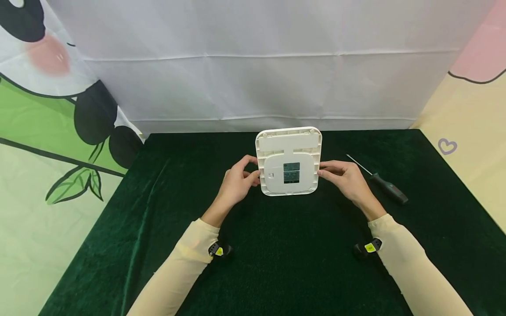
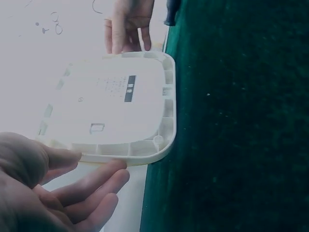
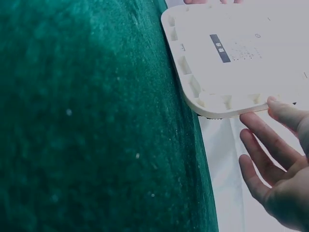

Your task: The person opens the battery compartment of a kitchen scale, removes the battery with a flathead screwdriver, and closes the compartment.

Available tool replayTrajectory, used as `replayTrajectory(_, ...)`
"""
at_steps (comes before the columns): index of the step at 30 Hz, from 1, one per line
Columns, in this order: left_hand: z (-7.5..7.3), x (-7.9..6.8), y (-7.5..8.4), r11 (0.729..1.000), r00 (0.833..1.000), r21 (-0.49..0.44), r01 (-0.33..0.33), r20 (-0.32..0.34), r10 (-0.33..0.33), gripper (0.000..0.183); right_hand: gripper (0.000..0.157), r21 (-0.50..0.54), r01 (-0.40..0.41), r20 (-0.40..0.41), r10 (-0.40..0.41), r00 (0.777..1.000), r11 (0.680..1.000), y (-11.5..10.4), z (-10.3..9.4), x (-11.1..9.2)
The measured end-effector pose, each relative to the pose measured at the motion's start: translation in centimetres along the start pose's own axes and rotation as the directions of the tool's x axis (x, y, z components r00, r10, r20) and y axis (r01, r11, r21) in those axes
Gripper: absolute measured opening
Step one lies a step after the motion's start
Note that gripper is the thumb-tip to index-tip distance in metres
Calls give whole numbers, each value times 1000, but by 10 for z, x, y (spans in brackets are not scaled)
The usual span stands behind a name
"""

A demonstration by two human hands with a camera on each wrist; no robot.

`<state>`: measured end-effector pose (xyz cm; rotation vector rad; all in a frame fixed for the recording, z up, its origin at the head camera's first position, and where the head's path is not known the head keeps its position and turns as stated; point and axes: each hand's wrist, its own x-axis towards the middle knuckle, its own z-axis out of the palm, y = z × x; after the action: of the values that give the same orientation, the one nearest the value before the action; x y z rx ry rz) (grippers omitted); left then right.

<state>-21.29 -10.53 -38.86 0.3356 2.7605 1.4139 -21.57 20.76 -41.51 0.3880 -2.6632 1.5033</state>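
Observation:
A white, square plastic device with rounded corners [image 1: 276,174] is held up, its ribbed underside and dark label facing the head camera. My left hand [image 1: 236,184] pinches its left edge between thumb and fingers. On the opposite edge, my right hand [image 1: 345,181] grips it the same way. The left wrist view shows the device [image 2: 116,111] tilted, with the left thumb on its underside rim and fingers behind. In the right wrist view, the right hand [image 3: 285,164] has its thumb and forefinger at the rim, the other fingers spread below. The device's other face is hidden.
A screwdriver with a dark handle [image 1: 389,188] lies on the dark green cloth-covered table [image 1: 276,263], right of my right hand. Behind the table hangs a white sheet [image 1: 253,87]; printed cartoon fabric [image 1: 71,131] stands at the left side.

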Motion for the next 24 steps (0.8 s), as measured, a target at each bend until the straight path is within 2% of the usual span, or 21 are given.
replayTrajectory(6,7,-1,0,996,997,83,-21,-67,27,28,36,-61,30,-41,-33,999,998,5,3,1)
replayTrajectory(13,13,0,-2,993,993,112,-30,-114,43,30,35,-79,89,-76,-95,993,993,6,4,1)
replayTrajectory(24,18,5,-6,994,992,113,-11,-125,26,32,36,-67,91,-94,-97,991,994,14,8,4)
